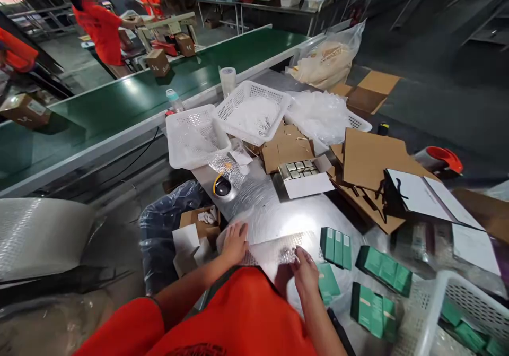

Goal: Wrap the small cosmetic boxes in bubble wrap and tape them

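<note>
A sheet of clear bubble wrap (270, 249) lies at the near edge of the metal table, between my two hands. My left hand (234, 245) rests on its left end with the fingers stretched out. At the right end, my right hand (305, 272) pinches the edge of the sheet between thumb and fingers. Green boxes (336, 247) stand in small groups just right of that hand, and another green box (328, 281) lies close beside the wrist. Whether anything is inside the wrap cannot be made out.
White baskets (194, 162) stand at the table's back, near a white carton (309, 186) of small boxes. Flat cardboard (374, 159) is piled right. A bin (159, 228) is at left. Beyond runs a green conveyor (131, 101) with parcels; co-workers in orange stand behind it.
</note>
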`<state>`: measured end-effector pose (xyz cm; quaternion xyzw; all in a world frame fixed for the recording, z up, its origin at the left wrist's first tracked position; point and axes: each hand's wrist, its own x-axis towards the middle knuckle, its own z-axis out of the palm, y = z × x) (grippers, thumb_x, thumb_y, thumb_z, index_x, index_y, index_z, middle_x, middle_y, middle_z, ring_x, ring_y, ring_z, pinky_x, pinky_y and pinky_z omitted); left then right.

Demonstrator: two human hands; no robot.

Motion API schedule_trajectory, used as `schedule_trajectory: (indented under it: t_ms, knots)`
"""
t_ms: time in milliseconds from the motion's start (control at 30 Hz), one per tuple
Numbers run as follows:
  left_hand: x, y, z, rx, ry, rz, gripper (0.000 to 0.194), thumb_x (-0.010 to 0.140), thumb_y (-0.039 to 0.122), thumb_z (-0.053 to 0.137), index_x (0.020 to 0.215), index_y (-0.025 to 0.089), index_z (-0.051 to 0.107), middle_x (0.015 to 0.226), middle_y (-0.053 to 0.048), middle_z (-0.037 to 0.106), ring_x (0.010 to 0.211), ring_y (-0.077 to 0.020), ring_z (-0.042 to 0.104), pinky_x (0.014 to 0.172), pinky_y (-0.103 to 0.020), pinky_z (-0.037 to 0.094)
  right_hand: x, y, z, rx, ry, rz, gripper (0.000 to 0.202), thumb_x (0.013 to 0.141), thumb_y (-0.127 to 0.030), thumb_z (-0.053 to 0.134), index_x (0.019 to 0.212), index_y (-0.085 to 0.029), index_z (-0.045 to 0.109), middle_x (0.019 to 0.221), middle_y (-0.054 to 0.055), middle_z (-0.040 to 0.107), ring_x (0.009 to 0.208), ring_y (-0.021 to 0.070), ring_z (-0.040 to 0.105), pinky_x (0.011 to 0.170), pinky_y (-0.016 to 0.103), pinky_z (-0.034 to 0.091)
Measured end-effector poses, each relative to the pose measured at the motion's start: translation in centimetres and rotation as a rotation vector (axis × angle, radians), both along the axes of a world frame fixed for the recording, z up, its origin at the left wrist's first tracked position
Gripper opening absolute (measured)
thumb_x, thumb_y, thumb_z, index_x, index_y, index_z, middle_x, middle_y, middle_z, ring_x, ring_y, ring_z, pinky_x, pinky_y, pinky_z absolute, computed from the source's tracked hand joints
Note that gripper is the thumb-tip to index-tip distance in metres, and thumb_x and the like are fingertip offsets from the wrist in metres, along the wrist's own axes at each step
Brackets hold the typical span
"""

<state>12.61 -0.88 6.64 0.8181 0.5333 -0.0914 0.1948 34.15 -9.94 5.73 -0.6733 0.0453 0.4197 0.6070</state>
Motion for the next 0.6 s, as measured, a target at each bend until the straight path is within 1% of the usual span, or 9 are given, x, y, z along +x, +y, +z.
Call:
schedule_trajectory:
  t_ms: [67, 133, 200, 267, 367, 433, 500, 533, 600]
  knots:
    - [-1.6, 1.5, -0.4, 0.079, 0.061, 0.087, 0.062, 0.096, 0.031, 0.05, 0.155, 0.016, 0.037, 0.16, -0.02, 0.033, 0.147, -0.0395, 0.031, 0.117, -0.061, 0.029, 0.0, 0.7, 0.1, 0.025, 0.063, -0.007, 0.052, 0.045, -0.055, 0.084, 0.078, -0.024, 0.058, 0.068, -0.001, 0.065, 0.062, 0.0184, 0.062, 0.053, 0.031, 0.051]
    - [-2.6, 2.4, -0.5, 0.166, 0.11, 0.215, 0.06, 0.097, 0.033, 0.047, 0.154, 0.013, 0.038, 0.161, -0.023, 0.03, 0.149, -0.0425, 0.026, 0.116, -0.068, 0.023, 0.2, 1.4, 1.0, 0.039, 0.082, 0.008, 0.049, 0.047, -0.053, 0.085, 0.079, -0.025, 0.059, 0.07, -0.001, 0.066, 0.063, 0.0189, 0.063, 0.053, 0.031, 0.052]
    - [-2.8, 2.8, 0.0, 0.184, 0.113, 0.318, 0.059, 0.098, 0.035, 0.044, 0.152, 0.01, 0.04, 0.16, -0.025, 0.03, 0.15, -0.0437, 0.023, 0.115, -0.071, 0.017, 0.5, 2.1, 3.0, 0.099, 0.145, 0.051, 0.046, 0.05, -0.049, 0.085, 0.081, -0.025, 0.062, 0.079, 0.001, 0.07, 0.072, 0.0208, 0.067, 0.059, 0.033, 0.054]
    - [-2.4, 3.0, 1.2, 0.074, 0.024, 0.322, 0.06, 0.098, 0.036, 0.044, 0.153, 0.01, 0.038, 0.16, -0.024, 0.031, 0.151, -0.042, 0.021, 0.117, -0.071, 0.012, 0.9, 2.4, 5.8, 0.22, 0.24, 0.149, 0.039, 0.054, -0.043, 0.086, 0.082, -0.026, 0.065, 0.087, 0.002, 0.073, 0.083, 0.0223, 0.069, 0.071, 0.037, 0.057]
    - [-1.1, 4.0, 3.8, -0.227, -0.286, 0.132, 0.076, 0.091, 0.031, 0.057, 0.159, 0.016, 0.024, 0.164, -0.018, 0.025, 0.153, -0.0357, 0.016, 0.121, -0.063, 0.007, 2.1, 2.1, 10.3, 0.427, 0.294, 0.4, 0.032, 0.054, -0.039, 0.088, 0.069, -0.027, 0.062, 0.077, 0.0, 0.071, 0.078, 0.0204, 0.067, 0.084, 0.044, 0.056]
    - [-0.1, 4.9, 5.3, -0.458, -0.538, -0.058, 0.095, 0.082, 0.028, 0.068, 0.161, 0.022, 0.015, 0.164, -0.016, 0.026, 0.153, -0.033, 0.019, 0.123, -0.058, 0.007, 3.2, 1.9, 12.4, 0.521, 0.25, 0.594, 0.039, 0.057, -0.048, 0.086, 0.056, -0.027, 0.054, 0.062, -0.001, 0.063, 0.064, 0.0193, 0.061, 0.082, 0.048, 0.056]
    - [1.3, 5.9, 6.1, -0.758, -0.747, -0.23, 0.106, 0.075, 0.03, 0.076, 0.161, 0.022, 0.015, 0.155, -0.016, 0.044, 0.149, -0.0321, 0.03, 0.122, -0.054, 0.013, 4.5, 2.1, 13.4, 0.569, 0.213, 0.722, 0.051, 0.061, -0.061, 0.08, 0.047, -0.028, 0.044, 0.049, -0.002, 0.053, 0.055, 0.0191, 0.055, 0.08, 0.051, 0.055]
    - [2.1, 6.2, 6.2, -0.919, -0.821, -0.291, 0.109, 0.073, 0.033, 0.079, 0.16, 0.022, 0.017, 0.147, -0.016, 0.053, 0.145, -0.0314, 0.037, 0.121, -0.052, 0.019, 5.1, 2.3, 13.6, 0.587, 0.197, 0.759, 0.055, 0.063, -0.067, 0.076, 0.044, -0.028, 0.041, 0.045, -0.002, 0.048, 0.052, 0.0188, 0.052, 0.079, 0.051, 0.055]
    - [3.8, 6.7, 6.2, -1.2, -0.889, -0.361, 0.114, 0.066, 0.037, 0.086, 0.159, 0.023, 0.022, 0.135, -0.012, 0.061, 0.138, -0.0296, 0.047, 0.112, -0.046, 0.035, 6.5, 2.9, 13.9, 0.629, 0.161, 0.836, 0.06, 0.066, -0.072, 0.071, 0.041, -0.029, 0.038, 0.04, -0.004, 0.04, 0.047, 0.0172, 0.047, 0.077, 0.048, 0.054]
